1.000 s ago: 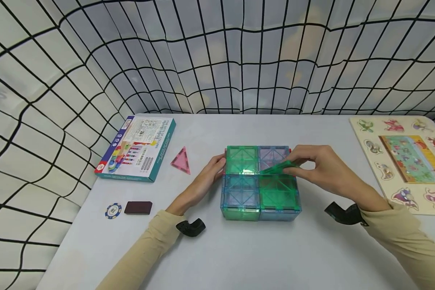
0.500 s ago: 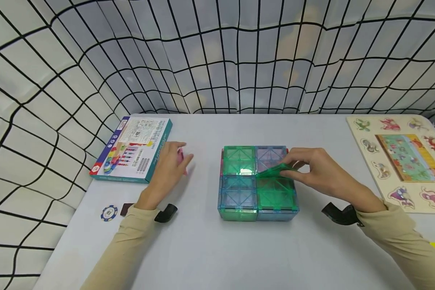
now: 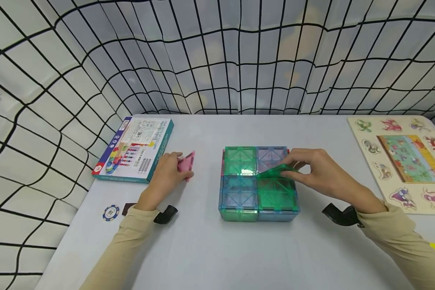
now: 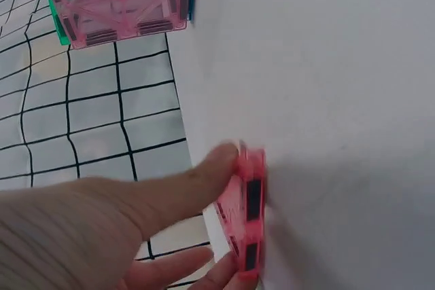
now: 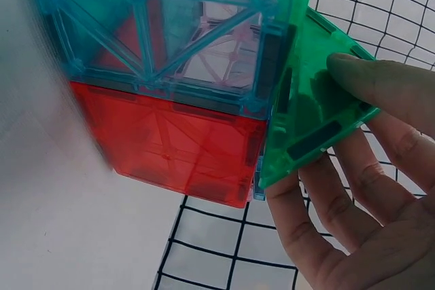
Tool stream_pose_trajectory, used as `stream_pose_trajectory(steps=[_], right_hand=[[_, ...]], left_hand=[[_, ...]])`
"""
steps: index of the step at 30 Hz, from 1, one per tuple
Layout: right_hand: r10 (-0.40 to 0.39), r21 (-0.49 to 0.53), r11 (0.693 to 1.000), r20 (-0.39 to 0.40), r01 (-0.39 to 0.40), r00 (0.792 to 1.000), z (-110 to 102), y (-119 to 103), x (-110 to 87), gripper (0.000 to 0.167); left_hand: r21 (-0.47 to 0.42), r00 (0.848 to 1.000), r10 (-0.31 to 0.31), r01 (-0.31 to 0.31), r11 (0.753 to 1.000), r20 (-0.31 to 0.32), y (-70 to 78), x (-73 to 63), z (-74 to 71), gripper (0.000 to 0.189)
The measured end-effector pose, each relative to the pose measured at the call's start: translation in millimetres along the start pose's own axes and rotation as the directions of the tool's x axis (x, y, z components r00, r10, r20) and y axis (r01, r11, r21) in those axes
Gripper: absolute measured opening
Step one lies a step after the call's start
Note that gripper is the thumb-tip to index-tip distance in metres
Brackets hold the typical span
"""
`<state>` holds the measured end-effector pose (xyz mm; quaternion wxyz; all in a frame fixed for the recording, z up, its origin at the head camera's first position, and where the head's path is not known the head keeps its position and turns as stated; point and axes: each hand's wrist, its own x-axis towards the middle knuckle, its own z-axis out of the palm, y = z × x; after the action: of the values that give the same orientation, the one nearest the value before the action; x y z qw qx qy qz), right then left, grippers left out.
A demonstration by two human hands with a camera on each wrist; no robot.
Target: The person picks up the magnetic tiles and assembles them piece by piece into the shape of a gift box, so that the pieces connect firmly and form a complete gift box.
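A low block of magnetic tiles point(image 3: 239, 196) stands mid-table, its top made of green, blue and purple squares. My right hand point(image 3: 317, 171) pinches a green triangular magnetic tile point(image 5: 316, 100) between thumb and fingers, tilted over the top of the block. In the right wrist view one edge of that tile lies along the block's top edge, above a red square tile point(image 5: 177, 144). To the left, my left hand point(image 3: 166, 175) pinches a pink triangular magnetic tile point(image 4: 251, 202) by its edges, raised on its side close to the tabletop.
A boxed toy point(image 3: 134, 149) lies left of the left hand. Near the left sleeve are a blue-and-white chip point(image 3: 110, 212) and a dark flat block point(image 3: 127, 208), partly hidden by the sleeve. A wooden picture puzzle board point(image 3: 388, 191) lies at right. Black netting point(image 3: 239, 62) rises behind the table.
My left hand has left the block's side, reached left and picked up the pink triangle, which now stands tilted. The right hand keeps the green triangle at nearly the same spot.
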<state>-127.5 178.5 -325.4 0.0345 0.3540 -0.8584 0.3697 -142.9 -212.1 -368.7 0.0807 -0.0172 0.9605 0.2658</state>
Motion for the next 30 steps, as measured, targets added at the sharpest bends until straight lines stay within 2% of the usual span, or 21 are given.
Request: stream_pose_trajectory(steps=[4, 7, 9, 12, 14, 17, 20, 22, 24, 25, 30], right_hand=[[-0.013, 0.0, 1.0, 0.001, 0.013, 1.0, 2, 2, 0.1, 0.026], [-0.012, -0.007, 1.0, 0.002, 0.012, 1.0, 3, 3, -0.8, 0.026], [-0.007, -0.01, 1.0, -0.001, 0.007, 1.0, 3, 3, -1.5, 0.026], [-0.006, -0.014, 1.0, -0.007, 0.006, 1.0, 3, 4, -2.5, 0.026], [-0.007, -0.012, 1.0, -0.014, 0.007, 1.0, 3, 4, -2.9, 0.026], [-0.003, -0.01, 1.0, -0.02, 0.002, 1.0, 3, 3, -3.0, 0.026], [0.005, -0.009, 1.0, -0.018, -0.005, 1.0, 2, 2, -2.7, 0.024], [0.009, -0.008, 1.0, -0.017, -0.009, 1.0, 2, 0, -2.8, 0.023], [0.01, -0.009, 1.0, -0.017, -0.01, 1.0, 2, 0, -3.0, 0.022], [0.013, -0.01, 1.0, -0.017, -0.013, 1.0, 2, -1, -3.2, 0.022], [0.014, -0.008, 1.0, -0.02, -0.014, 1.0, 3, 0, -3.8, 0.024]], left_hand=[[-0.029, 0.998, -0.029, 0.031, 0.999, 0.063, -2.9, 1.1, -1.8, 0.072], [-0.06, 0.997, 0.003, 0.002, 0.998, 0.078, -4.2, 0.2, -2.6, 0.063], [-0.094, 0.998, 0.046, -0.041, 0.995, 0.052, -1.9, -1.9, -3.5, 0.052], [-0.144, 0.987, 0.151, -0.158, 0.977, -0.057, 7.6, -7.1, -7.3, 0.034], [-0.169, 0.962, 0.23, -0.254, 0.952, -0.151, 18.1, -12.2, -12.3, 0.026], [-0.224, 0.9, 0.352, -0.41, 0.884, -0.259, 37.1, -21.0, -18.0, 0.02], [-0.283, 0.835, 0.476, -0.544, 0.79, -0.276, 55.4, -29.1, -16.6, 0.016], [-0.301, 0.803, 0.54, -0.596, 0.745, -0.252, 65.3, -32.7, -11.5, 0.015], [-0.302, 0.785, 0.578, -0.619, 0.724, -0.224, 73.1, -34.4, -5.0, 0.015], [-0.293, 0.782, 0.586, -0.623, 0.725, -0.213, 75.7, -34.5, -1.5, 0.015], [-0.252, 0.783, 0.598, -0.621, 0.742, -0.172, 80.8, -31.4, 10.7, 0.017]])
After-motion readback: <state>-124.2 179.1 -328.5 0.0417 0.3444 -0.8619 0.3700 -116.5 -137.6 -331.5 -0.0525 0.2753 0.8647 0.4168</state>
